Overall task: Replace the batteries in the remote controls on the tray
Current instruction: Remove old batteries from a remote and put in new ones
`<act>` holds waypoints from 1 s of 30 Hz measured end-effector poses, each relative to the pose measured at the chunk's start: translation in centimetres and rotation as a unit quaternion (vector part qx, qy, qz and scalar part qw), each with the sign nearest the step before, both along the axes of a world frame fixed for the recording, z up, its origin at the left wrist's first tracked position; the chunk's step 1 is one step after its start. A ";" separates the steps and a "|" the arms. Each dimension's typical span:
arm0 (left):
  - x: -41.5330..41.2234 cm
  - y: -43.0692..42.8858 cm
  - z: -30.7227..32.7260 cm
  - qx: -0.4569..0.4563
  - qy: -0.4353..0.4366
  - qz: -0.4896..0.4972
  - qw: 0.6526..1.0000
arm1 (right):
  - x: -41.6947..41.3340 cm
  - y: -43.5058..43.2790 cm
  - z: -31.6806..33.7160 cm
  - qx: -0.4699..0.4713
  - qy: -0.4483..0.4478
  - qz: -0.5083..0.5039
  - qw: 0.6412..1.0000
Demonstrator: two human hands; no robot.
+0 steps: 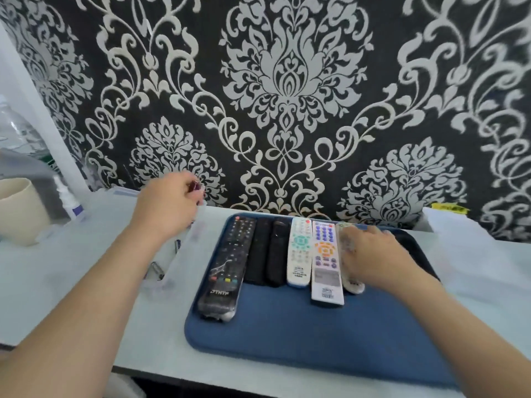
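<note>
A blue tray [287,334] lies on the pale table with several remote controls side by side along its far half. From the left: a long black remote in plastic wrap [227,268], two plain black remotes [267,251], a white remote with green keys [300,251], a white remote with orange and blue keys [326,259], and a rightmost white remote [352,284] mostly hidden under my right hand [370,254], which lies over it. My left hand [169,205] hovers left of the tray, its fingers pinching a small dark red object [196,185], blurred.
A clear plastic box [184,254] with small metal items stands just left of the tray. Further left are a beige cup [20,211] and a small white bottle [70,202]. A patterned black-and-white wall rises behind the table. The table's front edge runs near the tray.
</note>
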State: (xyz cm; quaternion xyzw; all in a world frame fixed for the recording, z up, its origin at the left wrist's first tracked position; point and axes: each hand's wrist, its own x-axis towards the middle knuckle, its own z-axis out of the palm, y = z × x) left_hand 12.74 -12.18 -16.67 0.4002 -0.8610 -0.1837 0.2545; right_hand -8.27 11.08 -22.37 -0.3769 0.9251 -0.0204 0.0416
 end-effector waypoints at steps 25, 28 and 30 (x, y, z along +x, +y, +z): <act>-10.8 16.5 -2.3 0.515 0.327 -0.155 0.777 | -0.1 5.1 2.5 -0.488 -0.607 -0.041 0.626; -11.0 17.3 -2.2 0.459 0.321 -0.165 0.812 | 0.4 4.9 2.3 -0.491 -0.631 -0.035 0.599; -11.2 17.6 -2.1 0.460 0.330 -0.159 0.809 | 0.4 4.8 2.3 -0.504 -0.660 -0.054 0.555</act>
